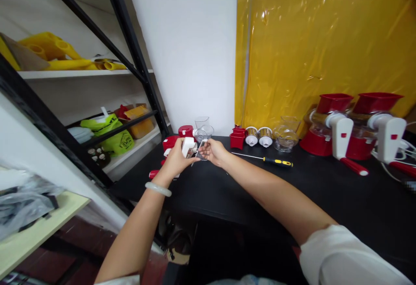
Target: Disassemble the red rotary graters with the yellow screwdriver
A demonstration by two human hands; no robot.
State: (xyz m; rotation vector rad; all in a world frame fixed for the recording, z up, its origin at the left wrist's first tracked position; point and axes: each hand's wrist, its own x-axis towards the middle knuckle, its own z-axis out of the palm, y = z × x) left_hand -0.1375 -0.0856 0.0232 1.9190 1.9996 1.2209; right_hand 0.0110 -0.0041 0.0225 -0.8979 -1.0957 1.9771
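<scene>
My left hand [175, 159] is closed round a white plastic part [187, 145] with a round stub on its right side. My right hand [212, 151] is just to the right, fingers pinched on a thin clear plastic piece [200, 145], held close against the white part. Fine detail between the hands is too small to make out. Behind them stands a clear plastic grater housing [202, 124]. Red plastic parts [170, 142] lie at the left, partly hidden by my left hand. A red-tipped crank handle [154, 174] pokes out below my left wrist.
On the black table [247, 189] lie a yellow-and-black screwdriver [277, 162], red hoppers [237, 138], metal grater drums [251, 136] and another clear housing [286, 135]. Assembled red-and-white rotary graters [334, 124] stand at the right. A black-framed shelf [133, 46] borders the left.
</scene>
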